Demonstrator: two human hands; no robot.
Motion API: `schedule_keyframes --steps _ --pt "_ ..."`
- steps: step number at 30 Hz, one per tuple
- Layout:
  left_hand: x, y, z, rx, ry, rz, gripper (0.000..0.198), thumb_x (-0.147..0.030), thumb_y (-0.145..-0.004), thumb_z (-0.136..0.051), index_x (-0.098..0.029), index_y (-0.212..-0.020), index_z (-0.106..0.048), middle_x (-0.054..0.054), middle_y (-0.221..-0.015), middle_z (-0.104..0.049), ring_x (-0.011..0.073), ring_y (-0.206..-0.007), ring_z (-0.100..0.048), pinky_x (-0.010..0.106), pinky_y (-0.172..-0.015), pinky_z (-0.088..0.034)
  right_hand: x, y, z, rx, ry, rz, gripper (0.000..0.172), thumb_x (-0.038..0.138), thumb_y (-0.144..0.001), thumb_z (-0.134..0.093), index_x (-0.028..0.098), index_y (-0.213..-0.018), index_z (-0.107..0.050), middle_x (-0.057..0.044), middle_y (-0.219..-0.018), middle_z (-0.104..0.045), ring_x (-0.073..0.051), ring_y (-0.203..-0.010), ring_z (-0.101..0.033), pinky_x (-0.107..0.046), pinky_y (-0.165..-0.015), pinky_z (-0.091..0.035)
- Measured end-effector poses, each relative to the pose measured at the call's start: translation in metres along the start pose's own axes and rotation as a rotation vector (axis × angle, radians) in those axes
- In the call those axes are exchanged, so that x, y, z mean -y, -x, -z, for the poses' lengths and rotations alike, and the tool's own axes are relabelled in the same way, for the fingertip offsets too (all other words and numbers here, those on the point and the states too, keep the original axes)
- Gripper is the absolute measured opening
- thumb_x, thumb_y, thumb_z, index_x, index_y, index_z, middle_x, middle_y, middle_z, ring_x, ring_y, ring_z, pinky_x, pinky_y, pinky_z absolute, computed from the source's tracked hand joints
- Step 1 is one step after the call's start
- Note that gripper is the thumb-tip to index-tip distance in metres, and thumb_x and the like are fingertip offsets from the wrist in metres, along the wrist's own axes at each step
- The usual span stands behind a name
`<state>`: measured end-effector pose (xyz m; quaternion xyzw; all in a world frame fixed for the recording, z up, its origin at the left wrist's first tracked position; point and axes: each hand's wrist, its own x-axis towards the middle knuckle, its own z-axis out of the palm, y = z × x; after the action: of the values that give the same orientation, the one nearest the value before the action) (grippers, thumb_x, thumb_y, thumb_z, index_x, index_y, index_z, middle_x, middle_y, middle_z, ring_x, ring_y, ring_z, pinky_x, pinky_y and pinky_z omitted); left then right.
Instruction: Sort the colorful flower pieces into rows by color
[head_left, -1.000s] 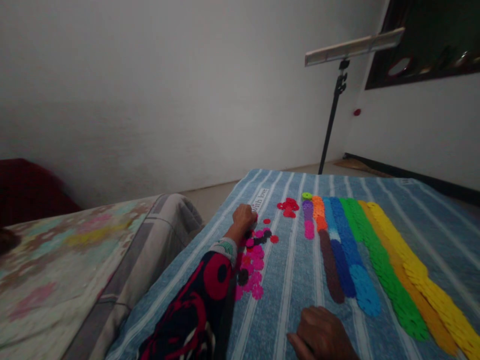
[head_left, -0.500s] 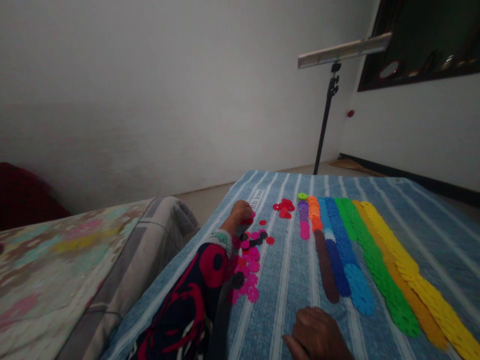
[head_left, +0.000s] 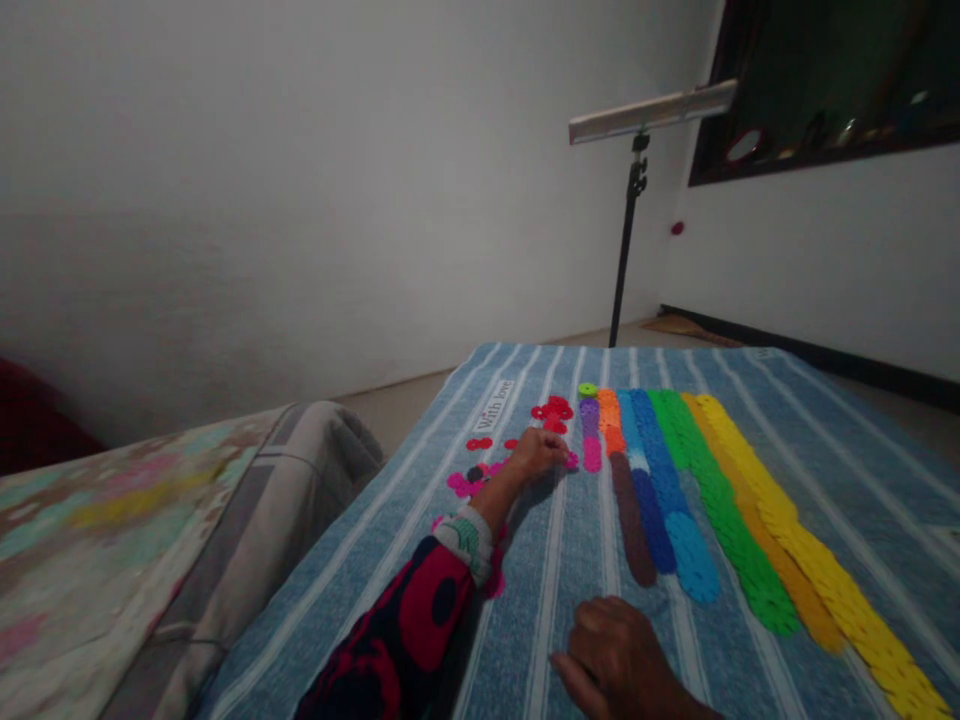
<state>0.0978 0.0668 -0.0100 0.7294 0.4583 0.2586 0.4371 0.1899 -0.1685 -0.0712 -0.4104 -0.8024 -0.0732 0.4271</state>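
Note:
My left hand [head_left: 538, 456] reaches over the cloth with its fingertips pinched on a small magenta notched disc [head_left: 572, 461]. Just right of that disc, overlapping pink discs [head_left: 592, 455] continue a column below purple discs [head_left: 589, 418]. Loose magenta discs [head_left: 459, 484], with some dark ones among them, lie left of my left forearm and partly under it. A cluster of red discs [head_left: 553, 410] is beyond the hand. Near the front, my right hand [head_left: 616, 655] rests on the cloth, fingers curled in and thumb apart; nothing shows in it.
Overlapping rows of brown [head_left: 631, 520], blue [head_left: 660, 455], green [head_left: 739, 535] and yellow discs [head_left: 795, 540] cover the right side of the striped blue cloth [head_left: 517, 660]. A bed-like surface [head_left: 150, 520] stands at left. Behind is a stand with a light bar [head_left: 628, 200].
My left hand has moved right from the loose discs to the pink column, carrying a magenta disc. My right hand stays curled on the cloth. The view has shifted slightly.

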Motion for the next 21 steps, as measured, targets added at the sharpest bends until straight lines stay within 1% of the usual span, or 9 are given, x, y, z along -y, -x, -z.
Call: schedule_keyframes --steps 3,5,7,10,16,21 --pt "-0.001 -0.002 -0.024 -0.021 0.053 0.014 0.006 -0.009 -0.063 -0.061 -0.012 -0.062 -0.066 -0.001 -0.057 -0.059 0.0089 -0.054 -0.050 0.023 -0.058 -0.041 0.000 0.001 0.000 0.008 -0.011 -0.008 0.037 0.030 -0.094 -0.052 0.021 -0.058 -0.054 0.000 -0.055 -0.054 -0.014 -0.053 -0.050 -0.030 -0.056 -0.029" --pt "-0.003 -0.004 -0.034 -0.035 0.043 0.018 0.005 -0.010 -0.063 -0.061 -0.013 -0.061 -0.066 -0.001 -0.057 -0.060 0.0092 -0.055 -0.052 0.023 -0.059 -0.041 0.000 0.001 -0.001 0.002 -0.014 -0.005 0.036 0.029 -0.094 -0.053 0.021 -0.059 -0.054 0.000 -0.056 -0.054 -0.014 -0.054 -0.050 -0.029 -0.056 -0.029" --pt "-0.006 -0.006 -0.040 -0.051 -0.017 0.034 0.007 -0.009 -0.063 -0.061 -0.014 -0.061 -0.066 -0.001 -0.058 -0.060 0.0096 -0.056 -0.053 0.023 -0.059 -0.042 0.000 0.001 -0.001 -0.013 -0.011 0.002 0.036 0.029 -0.094 -0.052 0.021 -0.059 -0.054 0.000 -0.056 -0.054 -0.014 -0.054 -0.050 -0.029 -0.056 -0.029" --pt "-0.009 -0.008 -0.045 -0.077 -0.103 0.061 0.009 -0.008 -0.064 -0.061 -0.014 -0.062 -0.067 -0.001 -0.060 -0.062 0.0099 -0.058 -0.054 0.022 -0.060 -0.042 0.000 0.000 -0.001 -0.009 -0.013 0.004 0.034 0.027 -0.093 -0.052 0.021 -0.060 -0.054 0.000 -0.057 -0.054 -0.014 -0.054 -0.051 -0.029 -0.056 -0.029" --pt "-0.007 -0.009 -0.048 -0.098 -0.174 0.040 0.009 -0.011 -0.067 -0.064 -0.015 -0.069 -0.071 0.001 -0.067 -0.067 0.0123 -0.066 -0.061 0.023 -0.064 -0.045 0.001 0.000 0.001 -0.001 -0.014 0.007 0.032 0.026 -0.093 -0.053 0.021 -0.062 -0.054 0.000 -0.057 -0.054 -0.014 -0.054 -0.051 -0.029 -0.057 -0.028" --pt "-0.002 0.001 -0.046 -0.140 -0.215 0.052 0.012 -0.011 -0.069 -0.065 -0.015 -0.079 -0.072 0.001 -0.074 -0.068 0.0135 -0.072 -0.063 0.023 -0.067 -0.046 0.003 0.000 0.005 -0.004 -0.009 -0.004 0.035 0.023 -0.096 -0.046 0.021 -0.062 -0.055 0.000 -0.058 -0.054 -0.015 -0.054 -0.050 -0.030 -0.058 -0.028"
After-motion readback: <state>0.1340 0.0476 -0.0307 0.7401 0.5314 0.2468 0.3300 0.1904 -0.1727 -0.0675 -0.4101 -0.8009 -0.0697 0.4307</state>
